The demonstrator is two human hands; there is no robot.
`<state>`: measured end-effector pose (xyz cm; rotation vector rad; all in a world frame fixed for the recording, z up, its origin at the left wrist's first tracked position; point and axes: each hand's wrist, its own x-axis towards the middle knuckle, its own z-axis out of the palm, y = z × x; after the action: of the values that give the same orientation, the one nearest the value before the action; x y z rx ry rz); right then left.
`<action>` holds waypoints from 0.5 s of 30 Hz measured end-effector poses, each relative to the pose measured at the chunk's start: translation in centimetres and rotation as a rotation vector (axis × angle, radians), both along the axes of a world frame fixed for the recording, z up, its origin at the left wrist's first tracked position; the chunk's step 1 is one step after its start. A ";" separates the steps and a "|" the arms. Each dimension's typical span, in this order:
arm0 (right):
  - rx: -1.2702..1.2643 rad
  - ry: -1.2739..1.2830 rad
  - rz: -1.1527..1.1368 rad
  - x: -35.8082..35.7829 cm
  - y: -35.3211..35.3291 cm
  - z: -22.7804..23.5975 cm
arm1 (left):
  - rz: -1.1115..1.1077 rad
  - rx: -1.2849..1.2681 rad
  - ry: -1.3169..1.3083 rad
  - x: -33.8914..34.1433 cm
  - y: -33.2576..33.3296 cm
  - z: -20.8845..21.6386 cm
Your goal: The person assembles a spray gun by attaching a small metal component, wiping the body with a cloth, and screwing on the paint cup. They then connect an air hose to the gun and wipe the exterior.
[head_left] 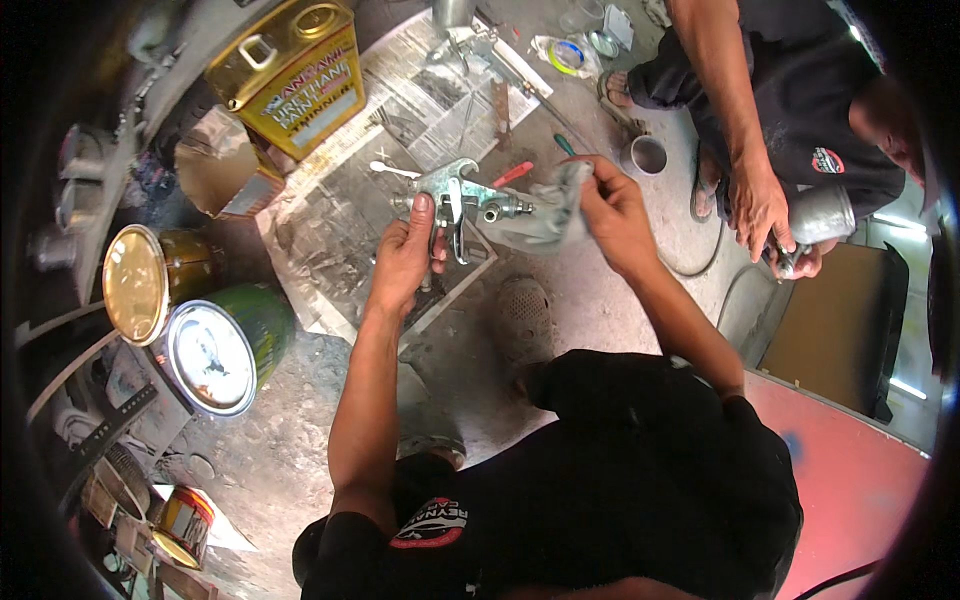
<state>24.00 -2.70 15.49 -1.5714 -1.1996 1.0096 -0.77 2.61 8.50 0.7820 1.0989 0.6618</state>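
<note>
My left hand (408, 247) is wrapped round a paint spray gun (455, 200), its thumb pressed on the greenish, paint-stained body. The gun's trigger and metal fittings show between hand and rag. From my right hand (613, 212) hangs a crumpled grey rag (548, 212), pinched between thumb and fingers. Its lower part spreads beside the fitting at the gun's right end; I cannot tell whether they touch. Below the gun lie paint-smeared newspapers (335, 240), with a red-handled tool (513, 175) and a white spoon-like piece (393, 170) on them.
A gold thinner can (290, 75), a cut carton (222, 165) and paint tins (210, 357) stand at the left. At the right a co-worker's hands (762, 205) hold a spray gun with a metal cup (822, 213). A small cup (645, 155) and a hose (700, 268) are on the floor.
</note>
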 end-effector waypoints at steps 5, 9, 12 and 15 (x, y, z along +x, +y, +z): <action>-0.199 -0.136 0.128 -3.8 2.2 -1.7 | 0.026 0.188 0.171 -0.9 -0.3 1.9; -0.323 0.152 0.227 -5.0 3.1 -1.7 | 0.134 0.363 0.380 -2.1 -1.0 2.3; -0.400 0.732 0.260 -5.8 3.3 -0.9 | 0.106 0.547 0.510 -4.0 -1.0 1.7; -0.565 0.783 0.333 -5.9 2.8 -0.4 | 0.093 0.760 0.632 -5.6 -0.9 1.6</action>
<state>18.06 0.10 15.13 -1.1580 -0.6441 2.0757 -6.41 1.67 10.09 1.6785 1.4691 0.9626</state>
